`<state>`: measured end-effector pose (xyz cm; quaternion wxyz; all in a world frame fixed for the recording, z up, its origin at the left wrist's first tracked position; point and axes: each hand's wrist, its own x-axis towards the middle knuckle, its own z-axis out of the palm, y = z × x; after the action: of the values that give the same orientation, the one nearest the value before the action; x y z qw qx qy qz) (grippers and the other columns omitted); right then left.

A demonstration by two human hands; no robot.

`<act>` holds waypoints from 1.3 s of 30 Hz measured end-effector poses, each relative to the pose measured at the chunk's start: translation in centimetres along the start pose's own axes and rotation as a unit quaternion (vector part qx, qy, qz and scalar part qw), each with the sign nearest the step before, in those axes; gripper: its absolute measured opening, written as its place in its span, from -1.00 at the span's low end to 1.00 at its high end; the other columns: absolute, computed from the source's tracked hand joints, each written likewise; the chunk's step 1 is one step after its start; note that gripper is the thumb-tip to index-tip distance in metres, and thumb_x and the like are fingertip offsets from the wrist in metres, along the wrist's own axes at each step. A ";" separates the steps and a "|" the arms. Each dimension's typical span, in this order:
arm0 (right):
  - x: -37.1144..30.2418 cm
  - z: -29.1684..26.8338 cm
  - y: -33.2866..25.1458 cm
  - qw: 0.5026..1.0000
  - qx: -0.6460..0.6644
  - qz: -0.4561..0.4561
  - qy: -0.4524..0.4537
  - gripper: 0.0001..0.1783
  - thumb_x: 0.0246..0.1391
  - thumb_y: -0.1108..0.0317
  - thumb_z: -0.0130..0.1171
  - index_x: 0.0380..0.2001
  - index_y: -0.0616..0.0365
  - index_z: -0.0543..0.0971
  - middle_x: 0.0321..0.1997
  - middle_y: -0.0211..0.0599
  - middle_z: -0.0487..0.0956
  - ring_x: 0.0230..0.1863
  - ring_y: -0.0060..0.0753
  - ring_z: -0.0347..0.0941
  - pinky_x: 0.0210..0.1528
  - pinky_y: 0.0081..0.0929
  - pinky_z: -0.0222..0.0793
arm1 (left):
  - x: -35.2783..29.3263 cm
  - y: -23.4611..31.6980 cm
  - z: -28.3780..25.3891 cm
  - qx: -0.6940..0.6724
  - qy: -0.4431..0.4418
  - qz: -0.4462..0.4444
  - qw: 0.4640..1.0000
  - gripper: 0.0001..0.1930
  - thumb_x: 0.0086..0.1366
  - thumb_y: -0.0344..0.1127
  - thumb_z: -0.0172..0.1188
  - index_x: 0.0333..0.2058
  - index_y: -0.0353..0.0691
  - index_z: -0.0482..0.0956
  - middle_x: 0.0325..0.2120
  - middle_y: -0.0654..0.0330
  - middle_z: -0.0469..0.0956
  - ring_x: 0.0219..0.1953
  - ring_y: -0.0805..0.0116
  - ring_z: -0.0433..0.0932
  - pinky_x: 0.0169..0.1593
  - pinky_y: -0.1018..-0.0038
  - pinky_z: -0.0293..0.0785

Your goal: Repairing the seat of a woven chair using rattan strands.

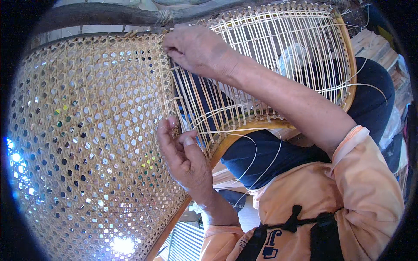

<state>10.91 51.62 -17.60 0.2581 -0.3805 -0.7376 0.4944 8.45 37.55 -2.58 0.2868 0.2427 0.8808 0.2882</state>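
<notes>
A curved wooden frame (352, 65) carries woven cane webbing (96, 117) on the left and parallel cane strands (261, 48) on the right. My right hand (198, 50) reaches across the strands to the upper edge of the woven part. Its fingers are curled together there; what they pinch is hidden. Lower along the same edge is my left hand (185, 158), its thumb against a bent finger. A pale cane strand (230, 131) runs rightward from that pinch, while other fingers touch the weave's border.
A dark curved wooden bar (100, 15) lies beyond the top edge. Loose cane ends (278, 152) loop down over my dark-clothed leg (248, 158). Wooden boards (372, 48) and a clear plastic bag (391, 130) are at the right. Bright light glares through the webbing at lower left.
</notes>
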 end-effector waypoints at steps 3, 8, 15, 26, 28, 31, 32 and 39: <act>-0.1 -0.1 0.0 1.000 0.006 0.019 -0.012 -0.84 0.02 0.33 0.06 -0.36 0.18 0.51 -0.42 -0.15 0.50 -0.33 -0.11 0.47 -0.24 -0.29 0.40 | 0.1 0.2 0.1 0.001 0.001 -0.006 1.000 -0.50 0.19 -0.62 -0.16 0.15 -0.39 0.15 0.02 -0.02 0.33 -0.29 0.48 0.46 -0.15 0.59 0.42; -0.8 -1.2 0.3 0.993 0.110 0.042 -0.015 -0.83 0.02 0.32 0.09 -0.33 0.16 0.51 -0.35 -0.20 0.53 -0.29 -0.16 0.48 -0.22 -0.36 0.40 | 0.1 0.3 0.1 0.011 0.001 -0.006 1.000 -0.51 0.19 -0.62 -0.16 0.14 -0.40 0.16 0.01 -0.02 0.35 -0.30 0.49 0.46 -0.16 0.59 0.42; -1.6 0.3 0.3 0.999 0.027 -0.016 0.021 -0.82 -0.02 0.34 0.13 -0.31 0.12 0.50 -0.40 -0.25 0.50 -0.33 -0.20 0.46 -0.25 -0.37 0.40 | 0.1 0.5 0.2 0.017 0.000 -0.012 1.000 -0.51 0.18 -0.62 -0.16 0.14 -0.40 0.16 0.01 -0.02 0.35 -0.29 0.47 0.46 -0.17 0.59 0.42; -2.3 1.1 0.1 0.992 0.064 -0.025 0.103 -0.81 -0.05 0.40 0.14 -0.29 0.11 0.48 -0.40 -0.25 0.46 -0.34 -0.19 0.46 -0.29 -0.41 0.42 | 0.1 0.1 -0.1 0.009 -0.003 -0.008 1.000 -0.52 0.19 -0.60 -0.16 0.13 -0.41 0.17 -0.01 -0.02 0.35 -0.31 0.47 0.46 -0.15 0.58 0.41; -2.4 1.2 0.0 0.994 0.055 -0.024 0.095 -0.81 -0.06 0.41 0.14 -0.29 0.12 0.48 -0.40 -0.25 0.46 -0.34 -0.19 0.46 -0.29 -0.40 0.42 | 0.2 0.1 -0.1 0.011 -0.002 -0.007 1.000 -0.52 0.19 -0.61 -0.16 0.13 -0.40 0.17 -0.01 -0.02 0.35 -0.31 0.47 0.46 -0.15 0.58 0.41; -2.1 1.4 -0.3 0.996 0.042 -0.012 0.077 -0.82 -0.06 0.42 0.14 -0.30 0.13 0.48 -0.40 -0.25 0.46 -0.33 -0.19 0.45 -0.29 -0.39 0.42 | 0.2 0.0 -0.2 0.013 -0.003 -0.002 1.000 -0.52 0.19 -0.61 -0.15 0.13 -0.40 0.17 -0.01 -0.03 0.36 -0.30 0.47 0.46 -0.15 0.58 0.41; -2.1 1.4 -0.4 0.997 0.037 -0.001 0.066 -0.83 -0.05 0.42 0.13 -0.31 0.13 0.48 -0.40 -0.25 0.46 -0.33 -0.19 0.45 -0.28 -0.37 0.41 | 0.2 0.0 -0.3 0.013 -0.004 0.002 1.000 -0.52 0.19 -0.60 -0.14 0.13 -0.40 0.17 -0.01 -0.02 0.36 -0.30 0.48 0.46 -0.15 0.58 0.42; -1.0 -0.9 0.3 1.000 0.007 0.021 -0.008 -0.79 -0.02 0.38 0.11 -0.26 0.11 0.52 -0.33 -0.20 0.49 -0.28 -0.22 0.45 -0.25 -0.36 0.41 | 0.3 1.6 0.1 0.050 -0.013 0.002 0.999 -0.61 0.20 -0.56 -0.06 0.04 -0.35 0.34 -0.10 0.03 0.45 -0.25 0.40 0.50 -0.14 0.54 0.42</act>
<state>12.27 51.35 -17.53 0.2444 -0.3905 -0.7279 0.5079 8.69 38.88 -1.72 0.2856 0.2619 0.8897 0.2413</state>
